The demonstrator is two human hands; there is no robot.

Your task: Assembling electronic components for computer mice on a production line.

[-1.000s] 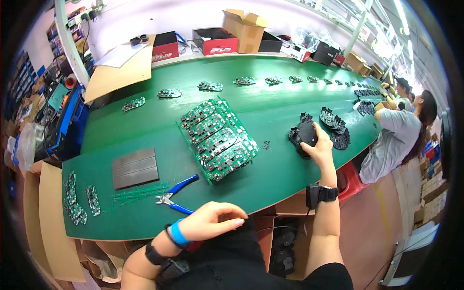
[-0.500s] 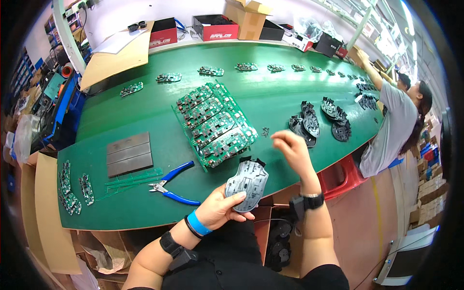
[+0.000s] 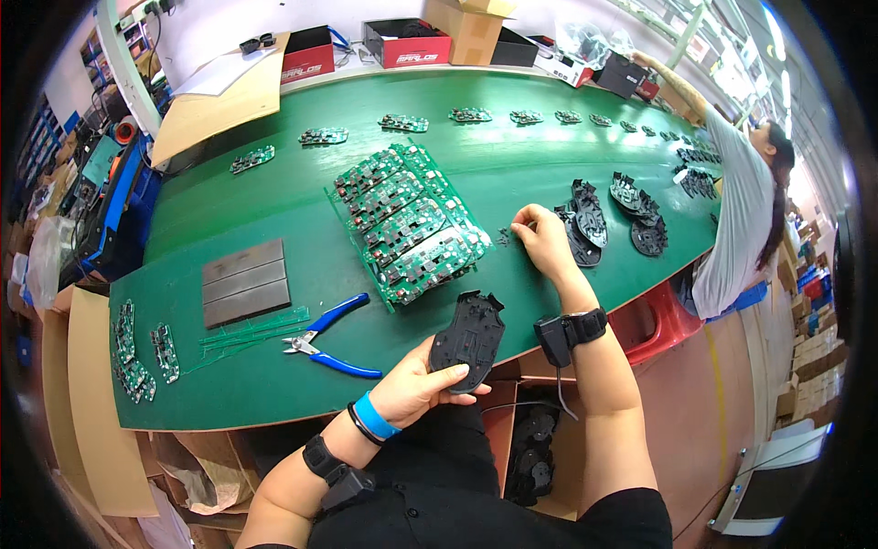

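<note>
Left hand (image 3: 413,390) clasps curved black plastic shell (image 3: 468,340); right hand (image 3: 547,243) pinched near tiny dark bits (image 3: 504,238), hold unclear.

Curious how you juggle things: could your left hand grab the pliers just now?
Probably not: the left hand holds a shell it might first have to put down, though nothing covers the pliers.

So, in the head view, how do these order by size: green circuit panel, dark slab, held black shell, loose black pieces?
1. Green circuit panel
2. Dark slab and held black shell: too alike to rank; the shell looks nearer the camera
3. Loose black pieces
</note>
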